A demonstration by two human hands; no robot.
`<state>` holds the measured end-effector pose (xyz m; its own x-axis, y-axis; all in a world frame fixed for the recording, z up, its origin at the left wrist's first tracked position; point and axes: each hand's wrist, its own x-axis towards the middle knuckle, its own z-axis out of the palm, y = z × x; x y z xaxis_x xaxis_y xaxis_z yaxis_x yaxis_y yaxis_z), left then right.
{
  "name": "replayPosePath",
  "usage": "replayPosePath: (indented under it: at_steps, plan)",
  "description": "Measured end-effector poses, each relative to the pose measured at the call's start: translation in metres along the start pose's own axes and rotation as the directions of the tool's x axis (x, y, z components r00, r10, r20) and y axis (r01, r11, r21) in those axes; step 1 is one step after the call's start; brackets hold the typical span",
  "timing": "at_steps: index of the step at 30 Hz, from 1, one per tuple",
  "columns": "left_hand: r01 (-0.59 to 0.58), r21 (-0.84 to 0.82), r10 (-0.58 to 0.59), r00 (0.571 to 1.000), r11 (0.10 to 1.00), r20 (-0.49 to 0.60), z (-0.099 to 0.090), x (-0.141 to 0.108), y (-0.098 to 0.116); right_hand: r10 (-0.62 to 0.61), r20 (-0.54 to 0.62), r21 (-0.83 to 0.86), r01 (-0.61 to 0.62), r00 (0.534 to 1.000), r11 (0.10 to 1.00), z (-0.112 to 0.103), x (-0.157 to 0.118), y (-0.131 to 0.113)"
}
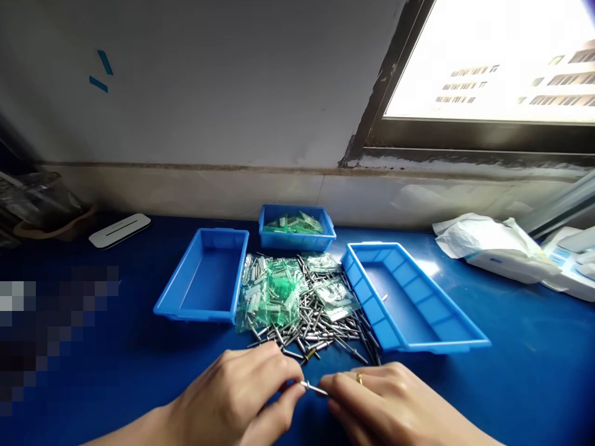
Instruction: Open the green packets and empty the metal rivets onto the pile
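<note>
Between my hands, low in the view, is a thin metal blind rivet. My left hand pinches its left end between thumb and index finger. Its right end goes into the closed fingers of my right hand, which wears a ring. Just beyond the hands lies a heap of loose blind rivets, with a brassy piece at its near edge. Clear and green-tinted plastic packets of small parts lie on the heap's left and far side.
A blue tray stands left of the heap. The right blue tray holds one small piece. The back tray holds green packets. White wrapping lies far right, a white flat device far left.
</note>
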<state>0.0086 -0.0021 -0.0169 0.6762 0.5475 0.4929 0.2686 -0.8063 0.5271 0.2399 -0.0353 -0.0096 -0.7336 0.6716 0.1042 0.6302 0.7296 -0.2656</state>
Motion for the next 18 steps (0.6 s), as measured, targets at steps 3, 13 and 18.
replayPosePath:
  at_steps: [3,13,18]
  plan:
    - [0.035,-0.071,-0.035,0.999,0.997,0.005,-0.003,0.003,0.001,0.017,-0.009,0.021,-0.017,1.000,1.000,-0.005,0.000,-0.003]
    - [0.016,-0.312,-0.008,1.000,0.950,0.027,-0.007,0.006,0.001,0.076,-0.011,0.233,-0.071,0.997,0.970,0.003,0.007,-0.004]
    - [0.002,-0.298,0.010,0.999,0.954,0.040,-0.006,0.006,-0.002,0.068,-0.035,0.248,-0.057,0.997,0.967,0.007,0.009,-0.001]
